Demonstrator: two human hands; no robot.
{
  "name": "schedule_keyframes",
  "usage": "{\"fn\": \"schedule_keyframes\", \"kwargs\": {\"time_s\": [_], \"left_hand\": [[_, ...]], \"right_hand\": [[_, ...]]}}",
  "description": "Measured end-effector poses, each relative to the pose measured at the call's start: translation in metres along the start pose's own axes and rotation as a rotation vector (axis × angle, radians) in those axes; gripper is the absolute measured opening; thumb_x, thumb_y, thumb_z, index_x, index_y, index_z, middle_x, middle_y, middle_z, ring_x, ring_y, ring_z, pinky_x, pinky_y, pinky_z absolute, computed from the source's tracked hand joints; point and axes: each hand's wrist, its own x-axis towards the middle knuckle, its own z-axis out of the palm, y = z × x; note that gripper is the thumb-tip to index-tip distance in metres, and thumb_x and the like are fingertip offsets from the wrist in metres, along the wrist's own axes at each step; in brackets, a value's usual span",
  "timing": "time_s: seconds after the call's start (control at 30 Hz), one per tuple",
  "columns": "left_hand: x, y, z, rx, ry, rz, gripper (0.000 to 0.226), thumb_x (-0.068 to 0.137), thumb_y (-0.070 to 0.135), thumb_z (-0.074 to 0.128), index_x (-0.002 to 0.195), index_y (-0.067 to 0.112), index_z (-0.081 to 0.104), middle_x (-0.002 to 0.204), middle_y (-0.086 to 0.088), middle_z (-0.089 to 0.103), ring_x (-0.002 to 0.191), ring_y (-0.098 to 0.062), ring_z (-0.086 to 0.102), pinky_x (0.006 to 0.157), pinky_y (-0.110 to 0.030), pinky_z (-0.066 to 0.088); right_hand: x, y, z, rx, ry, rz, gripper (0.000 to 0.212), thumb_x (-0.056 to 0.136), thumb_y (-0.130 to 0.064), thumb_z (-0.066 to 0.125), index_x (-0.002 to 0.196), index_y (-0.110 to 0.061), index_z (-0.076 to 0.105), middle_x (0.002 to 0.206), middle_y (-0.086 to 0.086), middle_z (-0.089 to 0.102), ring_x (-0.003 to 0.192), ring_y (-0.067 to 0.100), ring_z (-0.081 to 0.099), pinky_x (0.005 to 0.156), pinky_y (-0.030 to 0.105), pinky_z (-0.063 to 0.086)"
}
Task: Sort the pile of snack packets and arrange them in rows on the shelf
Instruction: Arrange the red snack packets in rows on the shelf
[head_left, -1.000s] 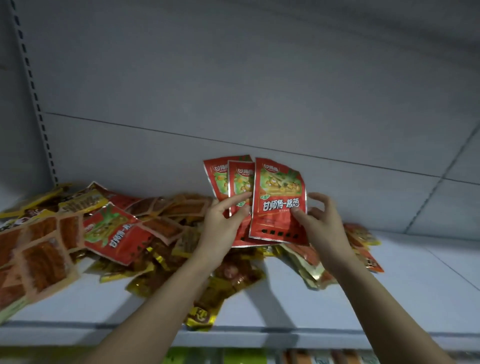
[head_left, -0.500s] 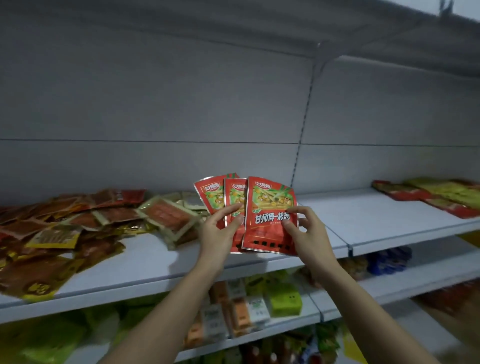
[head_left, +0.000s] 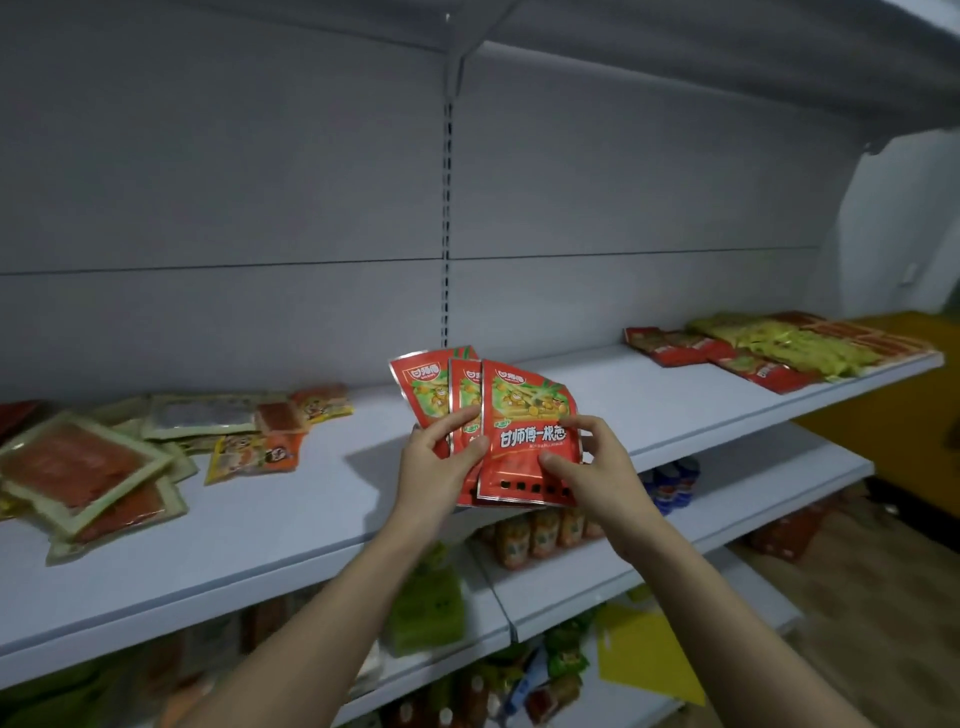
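A loose pile of orange, clear-windowed and yellow foil snack packets (head_left: 98, 467) lies on the pale grey metal shelf (head_left: 311, 525) at the left of the frame, some overlapping, one orange-and-yellow packet (head_left: 254, 453) slightly apart at the pile's right edge. At centre, a person's left hand (head_left: 436, 467) grips a fan of three glossy red snack packets with green-and-yellow artwork (head_left: 519, 436), thumb curled over their faces and fingers behind, holding them upright above the shelf's front edge. The right hand (head_left: 597, 467) pinches the front packet's right edge between thumb and bent fingertips. At upper right, rows of red and yellow packets (head_left: 779, 348) lie flat on the adjoining shelf section. Bottles and green packages (head_left: 540, 530) fill the lower shelves.
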Motion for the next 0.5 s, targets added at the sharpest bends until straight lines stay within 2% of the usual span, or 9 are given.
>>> {"fn": "schedule_keyframes", "kwargs": {"time_s": [0.17,0.33,0.5], "left_hand": [[0.060,-0.046,0.070,-0.004,-0.006,-0.035,0.032,0.092,0.012,0.071,0.117,0.031,0.069,0.133,-0.005,0.055,0.111,-0.023,0.065,0.064,-0.022,0.060],[0.130,-0.083,0.159,-0.050,-0.021,-0.058,0.032,0.091,0.011,0.072,0.111,0.035,0.069,0.133,-0.006,0.054,0.115,-0.026,0.063,0.075,-0.032,0.063],[0.169,-0.109,0.232,-0.065,0.000,-0.095,0.033,0.091,0.008,0.072,0.117,0.029,0.070,0.132,-0.005,0.054,0.115,-0.024,0.063,0.070,-0.024,0.062]], "right_hand": [[0.072,0.032,-0.055,-0.045,0.038,0.070,0.044,0.094,-0.011,0.066,0.129,-0.024,0.043,0.120,0.002,0.053,0.092,0.012,0.063,0.055,0.017,0.054],[0.159,0.040,-0.126,-0.166,0.103,0.144,0.043,0.094,-0.010,0.065,0.129,-0.025,0.044,0.115,0.000,0.052,0.085,0.009,0.059,0.051,0.016,0.050],[0.217,0.055,-0.189,-0.187,0.111,0.226,0.043,0.095,-0.009,0.064,0.128,-0.027,0.044,0.110,-0.001,0.051,0.085,0.010,0.059,0.056,0.019,0.050]]}}
